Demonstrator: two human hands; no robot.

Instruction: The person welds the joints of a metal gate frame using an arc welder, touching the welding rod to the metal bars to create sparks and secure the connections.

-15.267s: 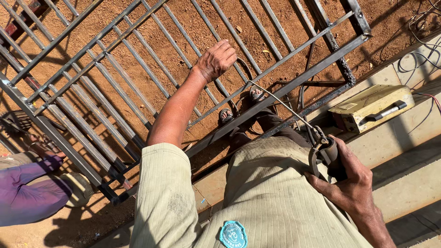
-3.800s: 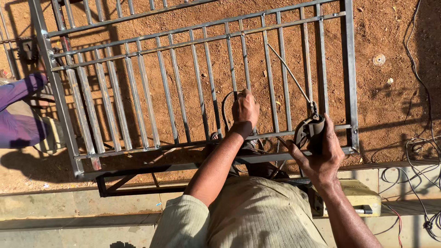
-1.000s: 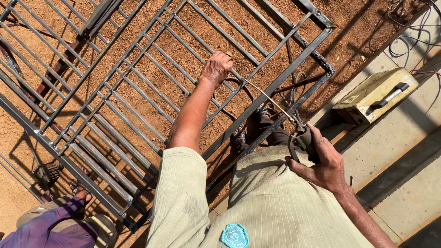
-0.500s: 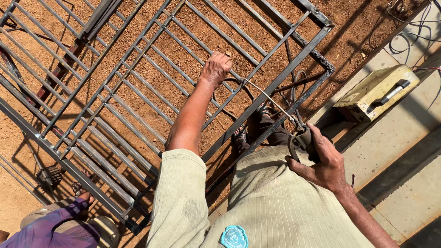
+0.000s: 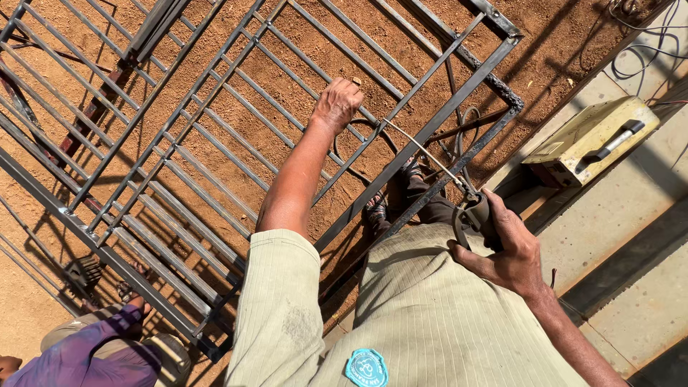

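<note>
Welding rod (image 5: 423,152) between hands | right hand (image 5: 505,247) grips holder (image 5: 473,215) | left hand (image 5: 337,104) grips grille (image 5: 236,107)

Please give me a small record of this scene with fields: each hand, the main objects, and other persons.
left hand: grips a bar of the dark steel bar gate lying on red soil
right hand: holds the black welding electrode holder with its thin rod
nearby: beige box-shaped welding machine on concrete ledge
other person: purple sleeve, lower left
</note>
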